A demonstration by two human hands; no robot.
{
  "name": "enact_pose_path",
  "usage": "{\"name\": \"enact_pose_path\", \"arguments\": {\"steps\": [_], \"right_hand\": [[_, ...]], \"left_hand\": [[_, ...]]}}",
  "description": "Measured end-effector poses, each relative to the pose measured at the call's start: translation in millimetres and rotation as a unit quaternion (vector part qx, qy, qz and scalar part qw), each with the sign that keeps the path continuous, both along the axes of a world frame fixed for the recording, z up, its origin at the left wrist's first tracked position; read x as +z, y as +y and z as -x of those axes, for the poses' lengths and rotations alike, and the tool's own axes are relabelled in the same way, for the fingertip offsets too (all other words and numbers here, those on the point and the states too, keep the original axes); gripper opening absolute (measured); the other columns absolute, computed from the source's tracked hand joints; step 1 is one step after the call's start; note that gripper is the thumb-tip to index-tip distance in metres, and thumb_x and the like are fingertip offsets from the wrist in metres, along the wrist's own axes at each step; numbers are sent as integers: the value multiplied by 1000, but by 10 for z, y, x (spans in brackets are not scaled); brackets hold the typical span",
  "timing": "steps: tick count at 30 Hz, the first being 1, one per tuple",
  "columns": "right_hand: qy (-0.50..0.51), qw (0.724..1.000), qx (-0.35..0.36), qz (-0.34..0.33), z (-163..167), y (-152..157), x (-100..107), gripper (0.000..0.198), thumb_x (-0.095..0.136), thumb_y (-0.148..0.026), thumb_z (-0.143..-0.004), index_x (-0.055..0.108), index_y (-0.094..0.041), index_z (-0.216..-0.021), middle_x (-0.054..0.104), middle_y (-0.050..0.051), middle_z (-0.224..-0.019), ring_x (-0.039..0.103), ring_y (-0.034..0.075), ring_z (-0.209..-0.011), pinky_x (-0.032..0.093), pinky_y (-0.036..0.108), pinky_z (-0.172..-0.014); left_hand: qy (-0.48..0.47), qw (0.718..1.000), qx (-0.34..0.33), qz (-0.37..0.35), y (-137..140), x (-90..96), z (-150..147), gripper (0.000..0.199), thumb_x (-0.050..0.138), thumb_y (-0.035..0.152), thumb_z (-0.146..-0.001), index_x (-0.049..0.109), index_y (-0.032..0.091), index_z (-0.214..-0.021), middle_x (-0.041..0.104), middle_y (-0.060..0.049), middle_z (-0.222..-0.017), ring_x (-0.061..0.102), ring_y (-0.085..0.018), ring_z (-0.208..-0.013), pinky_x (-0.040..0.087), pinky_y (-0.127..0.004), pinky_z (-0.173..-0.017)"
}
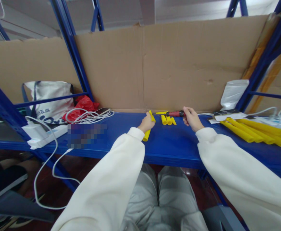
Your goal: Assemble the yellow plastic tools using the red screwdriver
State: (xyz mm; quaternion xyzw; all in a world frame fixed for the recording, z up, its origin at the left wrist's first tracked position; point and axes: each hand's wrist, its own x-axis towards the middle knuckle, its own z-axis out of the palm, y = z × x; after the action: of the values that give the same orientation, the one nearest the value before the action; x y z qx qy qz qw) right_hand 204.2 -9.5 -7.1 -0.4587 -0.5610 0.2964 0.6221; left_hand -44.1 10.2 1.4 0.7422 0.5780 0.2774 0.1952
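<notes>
Cardboard panels (pixel 190 61) stand behind a blue tabletop (pixel 121 131) set within a blue metal frame (pixel 78 61). Near the middle, the left hand (pixel 147 123) has its fingers wrapped around a yellow tube (pixel 146 136), which is tilted, its lower end showing below the fist. The right hand (pixel 190 118) pinches the end of a red-and-black screwdriver (pixel 176 114), whose thin shaft points left to the tube's upper part; whether the tip enters it or only touches it, I cannot tell. Between the 2 hands, short yellow pieces (pixel 169 120) lie side by side on the tabletop. Farther right, a pile of long yellow tubes (pixel 258 131) rests beside a white pouch (pixel 234 94). On the left are a white tote bag (pixel 52 96), a red plastic bag (pixel 85 103), a coiled white cable (pixel 89 117) and a power strip (pixel 49 136) with a white charger (pixel 34 131).
</notes>
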Motion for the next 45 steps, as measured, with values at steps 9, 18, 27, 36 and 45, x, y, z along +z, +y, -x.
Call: {"name": "enact_pose_path", "arguments": {"steps": [9,18,27,36,45], "right_hand": [[6,1000,-4,11,17,-14,21,59,78,-67,-75,49,-25,-106,49,-10,-54,46,12,-40,27,21,-37],[19,1000,-3,3,42,-43,36,60,82,-63,-68,51,-26,-103,47,-11,-52,44,11,-40,27,21,-36],[15,1000,16,-9,19,-25,15,60,78,-73,-72,52,-25,-97,43,-11,-49,41,10,-37,25,21,-35],[9,1000,6,4,29,-35,25,59,76,-76,-74,50,-26,-93,46,-9,-51,41,10,-37,24,21,-34],[10,1000,10,-1,38,-48,44,56,84,-66,-69,52,-26,-92,50,-9,-51,44,10,-38,27,21,-34]], "left_hand": [[-7,1000,3,-6,20,-14,9,46,63,9,-92,43,11,-134,75,-26,-122,77,-30,-111,58,-43,-98],[-19,1000,-8,-17,74,-52,25,49,64,8,-89,43,14,-133,77,-23,-118,77,-31,-110,60,-45,-97],[1,1000,0,-14,49,-37,10,43,60,9,-92,43,13,-131,75,-25,-120,77,-30,-110,60,-43,-96],[-1,1000,2,-8,11,-10,10,45,61,9,-92,43,13,-132,75,-25,-120,76,-31,-111,59,-43,-97],[-6,1000,4,-6,10,-9,7,46,61,8,-91,43,13,-134,75,-25,-121,77,-31,-111,59,-44,-98]]}}
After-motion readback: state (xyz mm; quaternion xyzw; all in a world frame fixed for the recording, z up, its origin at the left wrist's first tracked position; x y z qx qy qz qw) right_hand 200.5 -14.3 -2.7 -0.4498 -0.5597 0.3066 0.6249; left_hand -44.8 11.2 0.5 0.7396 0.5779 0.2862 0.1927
